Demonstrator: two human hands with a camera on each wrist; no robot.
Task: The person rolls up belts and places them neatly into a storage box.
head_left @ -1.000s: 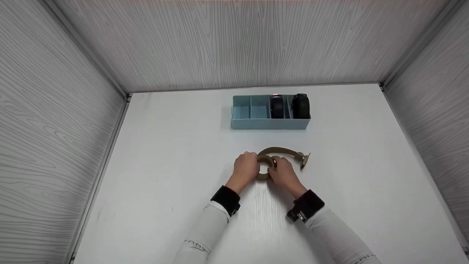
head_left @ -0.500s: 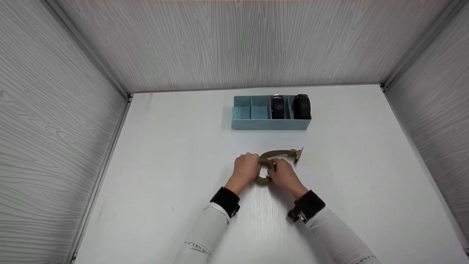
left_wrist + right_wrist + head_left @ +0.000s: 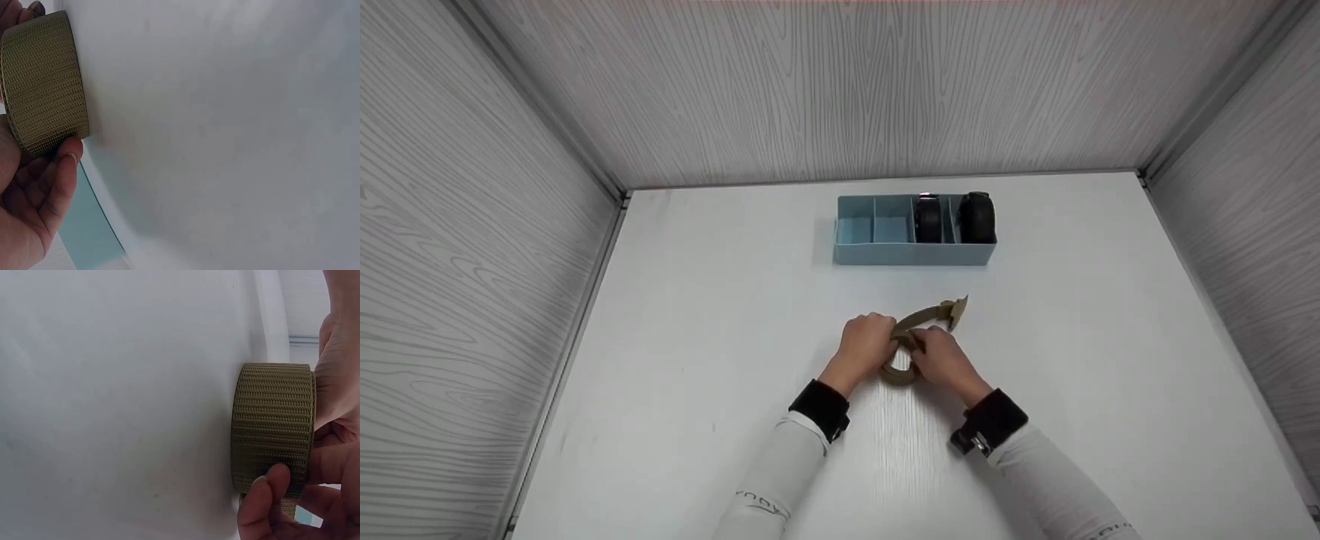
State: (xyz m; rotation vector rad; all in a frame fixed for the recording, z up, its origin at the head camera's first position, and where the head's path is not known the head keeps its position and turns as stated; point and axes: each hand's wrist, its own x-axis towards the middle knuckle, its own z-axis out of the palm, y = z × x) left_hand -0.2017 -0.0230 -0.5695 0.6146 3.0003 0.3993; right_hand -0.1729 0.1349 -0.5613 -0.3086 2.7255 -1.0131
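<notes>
An olive-tan woven webbing belt (image 3: pixel 898 377) is partly coiled into a ring standing on edge on the table. Its loose end curves away to the upper right and carries a buckle (image 3: pixel 955 311). On the coil's left side, my left hand (image 3: pixel 868 341) grips the webbing. My right hand (image 3: pixel 945 358) pinches the coil from the right, near where the loose strip meets it. Close up in the left wrist view, the ribbed outer layer of the coil (image 3: pixel 45 84) shows between fingers. The right wrist view has fingertips pressing on the same coil's lower end.
Behind the hands stands a blue divided box (image 3: pixel 913 255). Its two right compartments hold a coiled black belt (image 3: pixel 928 221) and another, wider black coil (image 3: pixel 977 219); the two left ones show bare bottoms. Wood-grain panels (image 3: pixel 840 90) enclose the white table (image 3: pixel 697 315).
The belt's buckle end has drawn in leftward and slightly away from me, so the loose strip is shorter. Both hands stay around the coil, with the right fingers shifting on it.
</notes>
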